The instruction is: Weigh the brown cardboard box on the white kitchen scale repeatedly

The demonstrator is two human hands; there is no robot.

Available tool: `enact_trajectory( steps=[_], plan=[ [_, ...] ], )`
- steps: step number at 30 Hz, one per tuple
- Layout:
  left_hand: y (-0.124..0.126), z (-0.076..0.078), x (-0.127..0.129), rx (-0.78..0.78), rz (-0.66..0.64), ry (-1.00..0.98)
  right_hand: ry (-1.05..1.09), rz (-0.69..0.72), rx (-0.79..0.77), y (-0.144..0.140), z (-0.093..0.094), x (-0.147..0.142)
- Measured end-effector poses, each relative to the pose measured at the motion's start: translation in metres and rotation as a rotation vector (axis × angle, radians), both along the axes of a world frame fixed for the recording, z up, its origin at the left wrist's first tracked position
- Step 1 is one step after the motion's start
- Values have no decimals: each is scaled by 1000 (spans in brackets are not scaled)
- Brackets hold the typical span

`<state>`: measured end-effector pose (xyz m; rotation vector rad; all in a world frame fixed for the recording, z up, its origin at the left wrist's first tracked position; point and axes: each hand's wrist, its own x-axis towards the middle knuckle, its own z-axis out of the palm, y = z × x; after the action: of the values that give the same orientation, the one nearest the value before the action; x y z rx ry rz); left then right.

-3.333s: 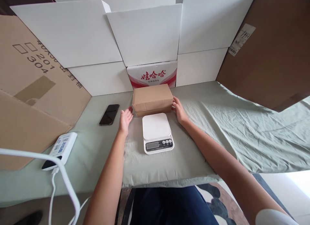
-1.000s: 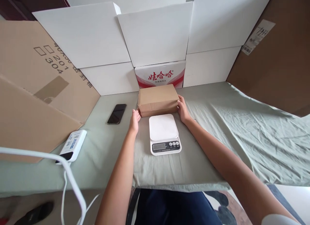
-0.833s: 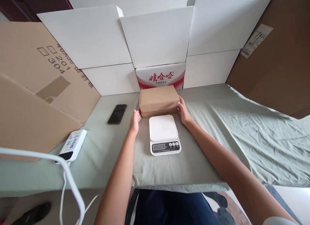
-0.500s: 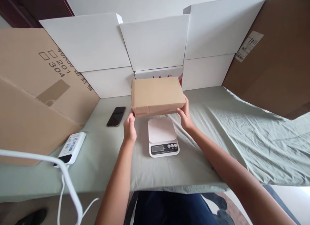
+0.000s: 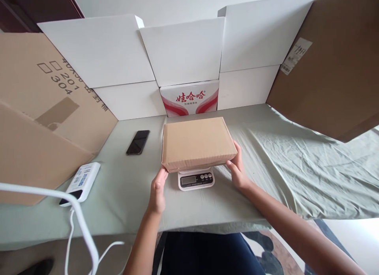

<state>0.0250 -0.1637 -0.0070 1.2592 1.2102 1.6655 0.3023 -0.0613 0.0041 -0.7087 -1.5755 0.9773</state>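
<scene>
1. The flat rectangular brown cardboard box (image 5: 197, 143) sits over the small white digital kitchen scale (image 5: 196, 179), covering its platform; only the scale's display strip and buttons show at the near edge.
2. The left hand (image 5: 157, 190) grasps the box at its near left corner, fingers against the underside and edge.
3. The right hand (image 5: 237, 171) grasps the near right corner, fingers curled on the side wall.
4. It cannot be told whether the box already bears fully on the platform.
5. Judged from this, the step goes well if the box is kept level and centred, with no overhang touching the worktop (image 5: 124, 188), and the display left uncovered.
6. The worktop is draped in pale green wrinkled cloth.
7. A black smartphone (image 5: 137, 142) lies left of the box, well apart; a white power bank (image 5: 80, 183) with a white cable (image 5: 74, 212) lies nearer the left edge.
8. White cardboard panels (image 5: 180, 50), a red-and-white printed carton (image 5: 190, 98) and large brown cardboard sheets (image 5: 331, 66) wall in the worktop.
</scene>
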Motion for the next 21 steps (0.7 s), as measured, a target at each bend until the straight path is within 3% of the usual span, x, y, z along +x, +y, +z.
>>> enact_trajectory(
  steps=[7,13,17,21],
  plan=[
    [4,-2,-4,-55,30,-20,-4,15,-41,3,4,-3],
    [6,3,-9,14,61,-79,58,-55,-78,8,4,2],
    [4,2,-6,-25,42,-58,35,6,-93,3,7,-1],
    [19,19,-9,-21,-3,-11,29,30,-48,12,28,-9]
  ],
)
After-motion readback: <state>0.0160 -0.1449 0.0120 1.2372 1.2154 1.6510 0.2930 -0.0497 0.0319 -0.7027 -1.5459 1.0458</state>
